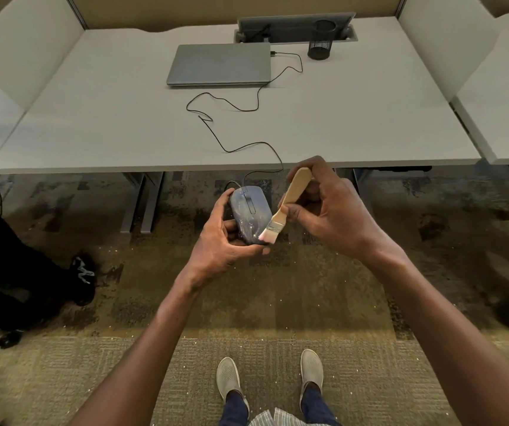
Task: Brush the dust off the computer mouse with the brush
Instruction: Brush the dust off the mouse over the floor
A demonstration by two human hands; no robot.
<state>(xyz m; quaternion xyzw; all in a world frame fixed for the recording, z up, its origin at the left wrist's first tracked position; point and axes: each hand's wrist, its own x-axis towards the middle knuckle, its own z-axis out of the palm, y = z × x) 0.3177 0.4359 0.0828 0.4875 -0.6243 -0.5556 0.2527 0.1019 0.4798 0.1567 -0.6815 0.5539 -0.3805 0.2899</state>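
Note:
A dark grey wired computer mouse [249, 212], smeared with pale dust, is held in front of the desk's near edge, above the carpet. My left hand [221, 241] grips it from the left and underneath. My right hand [328, 209] holds a small brush [287, 204] with a light wooden handle. Its pale bristles [268, 235] rest on the mouse's lower right side. The mouse's black cable [216, 136] runs up over the desk to a closed laptop.
The closed grey laptop [220, 64] lies at the back of the white desk [93, 124], beside a black mesh pen cup [321, 40] and a cable tray [296, 27]. Another person's dark leg and shoe [82, 276] stand at the left. My own shoes [270, 376] are below.

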